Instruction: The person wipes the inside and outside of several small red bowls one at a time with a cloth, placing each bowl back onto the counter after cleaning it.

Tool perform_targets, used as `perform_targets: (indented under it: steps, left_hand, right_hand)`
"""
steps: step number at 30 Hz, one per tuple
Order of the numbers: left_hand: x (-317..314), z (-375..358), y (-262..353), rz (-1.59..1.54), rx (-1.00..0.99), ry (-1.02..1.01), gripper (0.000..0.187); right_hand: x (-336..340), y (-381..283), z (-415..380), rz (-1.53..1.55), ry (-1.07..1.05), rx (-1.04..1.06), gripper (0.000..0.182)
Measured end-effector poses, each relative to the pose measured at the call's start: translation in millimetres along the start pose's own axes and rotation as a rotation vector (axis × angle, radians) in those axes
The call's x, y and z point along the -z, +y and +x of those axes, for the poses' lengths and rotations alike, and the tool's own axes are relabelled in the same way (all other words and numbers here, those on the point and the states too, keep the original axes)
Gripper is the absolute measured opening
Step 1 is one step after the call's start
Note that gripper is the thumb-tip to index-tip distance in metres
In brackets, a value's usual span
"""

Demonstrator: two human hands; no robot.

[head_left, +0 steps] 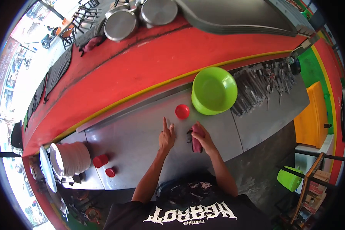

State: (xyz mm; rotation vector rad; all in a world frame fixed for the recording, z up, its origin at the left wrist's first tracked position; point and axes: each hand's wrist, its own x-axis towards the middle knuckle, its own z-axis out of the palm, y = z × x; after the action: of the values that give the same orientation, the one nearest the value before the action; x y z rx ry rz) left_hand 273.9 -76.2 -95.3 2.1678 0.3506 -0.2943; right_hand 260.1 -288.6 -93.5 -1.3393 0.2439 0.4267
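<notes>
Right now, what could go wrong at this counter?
The right hand, gripping a maroon cloth, is near the small round red bowl; a forward sweep might knock it. The round green plastic basin stands right beside the spread of loose cutlery; a shove could scatter some.

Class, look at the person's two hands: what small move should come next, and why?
Probably move the left hand to the reddish cloth and help spread it: the cloth looks bunched in the right hand, while the left seems empty, fingers extended, nearby.

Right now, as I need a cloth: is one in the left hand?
No, the left hand is empty; the right hand holds a maroon cloth.
</notes>
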Motion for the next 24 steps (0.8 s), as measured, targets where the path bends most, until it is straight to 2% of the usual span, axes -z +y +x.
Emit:
perform_targets:
  steps: [3,6,9,10,13,16,18,21,24]
  left_hand:
    - [6,-55,-42,-0.091,-0.036,-0.031,0.073]
    - [22,-108,-83,-0.131,-0.023,-0.024,0.071]
    - [40,-143,-113,-0.224,0.083,-0.004,0.07]
    - [46,-154,-123,-0.265,0.133,0.003,0.069]
    - [74,-172,-152,-0.31,0.101,0.058,0.068]
    - [118,-186,-188,-0.287,0.04,0.211,0.069]
    - [157,-205,-204,-0.299,0.06,0.329,0.061]
    - [222,-225,-240,-0.213,0.123,0.53,0.047]
    - [266,-245,-292,-0.005,0.25,0.703,0.035]
  right_hand:
    - [-1,-8,-44,-0.054,-0.014,-0.08,0.077]
    - [-32,-54,-102,-0.118,-0.237,-0.043,0.075]
    - [-55,-38,-113,-0.03,-0.29,-0.052,0.072]
    - [-65,-28,-113,-0.091,-0.268,-0.025,0.07]
    - [-116,-8,-109,-0.188,-0.229,0.028,0.065]
    - [-177,1,-114,-0.093,-0.164,-0.02,0.059]
    - [-216,30,-107,-0.004,-0.112,-0.084,0.056]
    - [-282,79,-106,-0.172,-0.095,-0.106,0.056]
    - [-355,101,-120,-0.239,-0.257,-0.192,0.058]
